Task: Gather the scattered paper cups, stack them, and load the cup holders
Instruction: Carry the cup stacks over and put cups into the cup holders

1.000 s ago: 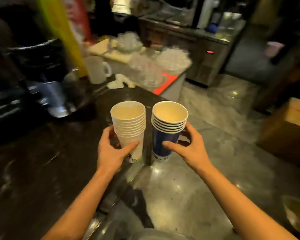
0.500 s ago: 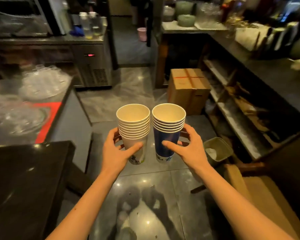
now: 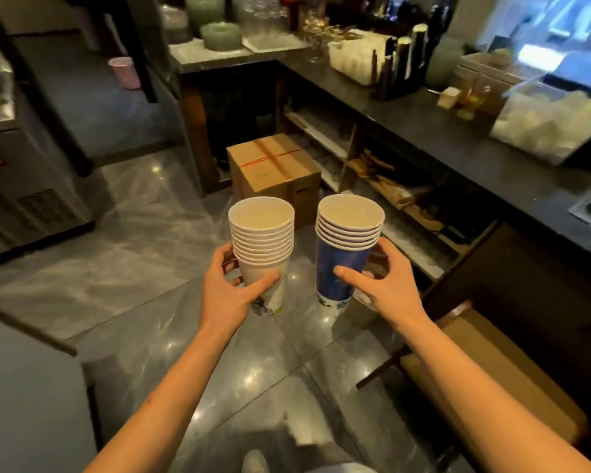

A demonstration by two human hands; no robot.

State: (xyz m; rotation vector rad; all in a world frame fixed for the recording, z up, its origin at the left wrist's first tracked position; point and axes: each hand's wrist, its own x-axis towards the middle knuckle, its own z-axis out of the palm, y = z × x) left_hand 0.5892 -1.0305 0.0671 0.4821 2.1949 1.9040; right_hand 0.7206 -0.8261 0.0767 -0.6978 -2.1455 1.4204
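My left hand point(image 3: 227, 295) grips a stack of several white paper cups point(image 3: 262, 247) around its lowest cup, held upright over the floor. My right hand point(image 3: 386, 288) grips a stack of several blue paper cups point(image 3: 345, 254), also upright, a small gap to the right of the white stack. Both stacks open upward and look empty inside. On the dark counter point(image 3: 492, 158) at the right stand tall dark cup holders point(image 3: 403, 59) with cup rims showing at their tops.
A taped cardboard box point(image 3: 273, 165) sits on the shiny tiled floor point(image 3: 144, 268) just beyond the cups. Open shelves point(image 3: 389, 186) run under the counter. A wooden chair point(image 3: 492, 363) is at lower right, a steel fridge unit point(image 3: 31, 186) at left. A clear tub point(image 3: 553, 121) rests on the counter.
The view has swung right, away from the dark worktop toward the long counter. Both hands still hold their stacks, now slightly farther apart, and the box and counter look closer.
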